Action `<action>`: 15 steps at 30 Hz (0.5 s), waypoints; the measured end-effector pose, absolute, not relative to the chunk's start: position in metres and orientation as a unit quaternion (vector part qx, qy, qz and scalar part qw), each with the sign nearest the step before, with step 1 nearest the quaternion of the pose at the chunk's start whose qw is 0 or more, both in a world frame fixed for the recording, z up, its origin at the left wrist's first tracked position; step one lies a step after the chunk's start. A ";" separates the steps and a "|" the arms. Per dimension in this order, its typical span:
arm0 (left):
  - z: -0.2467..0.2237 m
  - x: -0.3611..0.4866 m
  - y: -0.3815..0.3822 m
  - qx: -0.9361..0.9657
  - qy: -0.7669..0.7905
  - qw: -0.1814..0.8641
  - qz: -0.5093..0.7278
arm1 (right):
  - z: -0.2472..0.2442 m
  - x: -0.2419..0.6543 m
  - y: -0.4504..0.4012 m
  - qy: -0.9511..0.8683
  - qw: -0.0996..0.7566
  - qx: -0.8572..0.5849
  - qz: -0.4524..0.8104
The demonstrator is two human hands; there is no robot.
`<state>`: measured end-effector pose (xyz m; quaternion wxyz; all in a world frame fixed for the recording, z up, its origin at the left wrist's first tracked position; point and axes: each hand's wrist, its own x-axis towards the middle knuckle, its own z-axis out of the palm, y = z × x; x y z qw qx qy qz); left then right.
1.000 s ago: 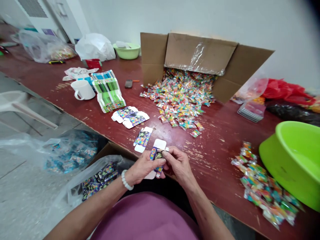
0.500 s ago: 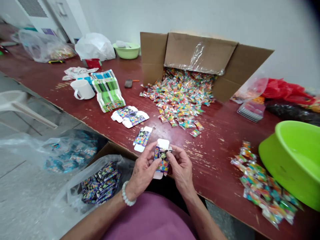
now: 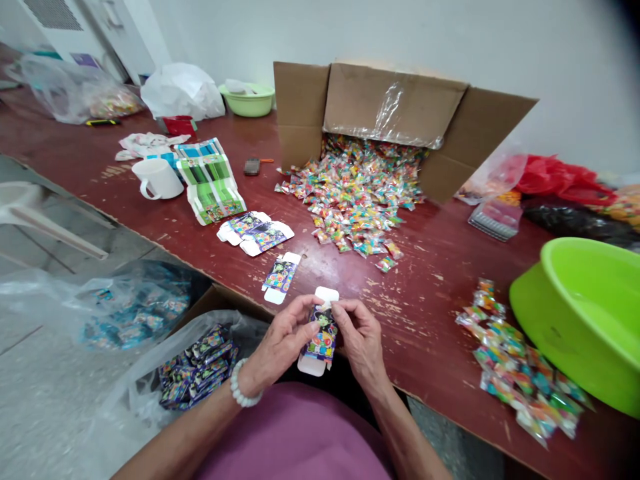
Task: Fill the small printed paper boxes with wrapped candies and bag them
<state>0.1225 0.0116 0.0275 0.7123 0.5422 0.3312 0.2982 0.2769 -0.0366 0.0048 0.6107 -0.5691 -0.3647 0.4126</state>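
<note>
Between my hands is a small purple printed candy box point(image 3: 323, 333) with white end flaps standing out at top and bottom. My left hand point(image 3: 285, 340) grips its left side, thumb across the printed front. At the upper right corner, the thumb and fingers of my right hand point(image 3: 357, 330) pinch the box near its top flap. One flattened box of the same print point(image 3: 281, 275) lies on the table just beyond my left hand. Farther off are overlapping flat boxes point(image 3: 255, 231). A heap of wrapped candies point(image 3: 360, 193) spills from an open cardboard carton point(image 3: 390, 103).
Green printed card sheets point(image 3: 211, 180) and a white mug point(image 3: 157, 179) stand at left. Wrapped candies point(image 3: 520, 367) lie beside a bright green basin point(image 3: 575, 320) at right. Below the table edge, a clear bag holds several purple packed boxes point(image 3: 200, 367); another bag holds blue packs point(image 3: 140, 313).
My right hand's fingers have shifted up to the box's top edge. The box sits slightly lower, with more of its printed front showing. The whole view has shifted a little.
</note>
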 end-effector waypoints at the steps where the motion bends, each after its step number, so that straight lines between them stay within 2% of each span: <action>1: 0.028 0.122 0.013 0.544 0.332 0.710 0.299 | 0.006 0.278 -0.036 -0.365 0.609 -0.567 0.417; 6: 0.027 0.122 0.016 0.581 0.367 0.658 0.308 | 0.009 0.281 -0.029 -0.306 0.643 -0.512 0.480; 9: 0.026 0.124 0.015 0.582 0.375 0.642 0.329 | 0.009 0.283 -0.025 -0.314 0.624 -0.495 0.517; 12: 0.028 0.127 0.014 0.511 0.374 0.686 0.357 | 0.007 0.285 -0.025 -0.349 0.609 -0.501 0.507; 15: 0.033 0.128 0.014 0.412 0.368 0.776 0.304 | 0.006 0.285 -0.027 -0.378 0.616 -0.512 0.465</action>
